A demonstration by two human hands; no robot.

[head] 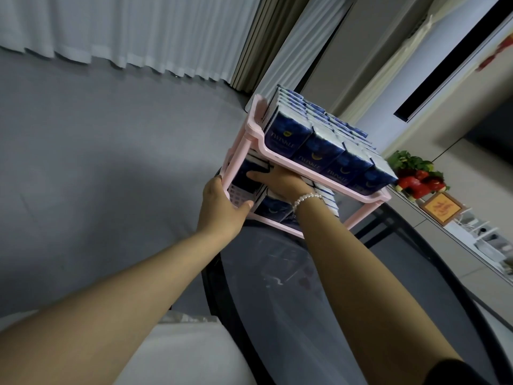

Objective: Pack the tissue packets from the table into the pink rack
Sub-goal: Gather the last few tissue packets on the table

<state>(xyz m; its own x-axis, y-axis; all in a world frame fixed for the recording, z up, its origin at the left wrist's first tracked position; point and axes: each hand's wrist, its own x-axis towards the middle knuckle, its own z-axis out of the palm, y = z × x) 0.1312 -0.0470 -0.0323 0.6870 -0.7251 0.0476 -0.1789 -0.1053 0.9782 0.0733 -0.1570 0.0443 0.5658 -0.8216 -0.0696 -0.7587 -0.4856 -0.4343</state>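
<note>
The pink rack (299, 165) stands at the far end of a dark glass table (291, 287). Its top shelf is filled with rows of upright blue tissue packets (327, 151). More blue packets (273, 208) lie on the lower shelf. My left hand (222, 204) grips the rack's near-left corner post and lower shelf edge, thumb against the front. My right hand (280, 180), with a pearl bracelet at the wrist, reaches into the lower shelf with fingers stretched flat against the packets there. Its fingertips are partly hidden under the top shelf.
A grey floor lies to the left, with white curtains behind. To the right runs a low white cabinet (472, 245) with a fruit ornament (416, 179) and a framed picture (441, 208). A white cushion (177, 351) sits at the near edge.
</note>
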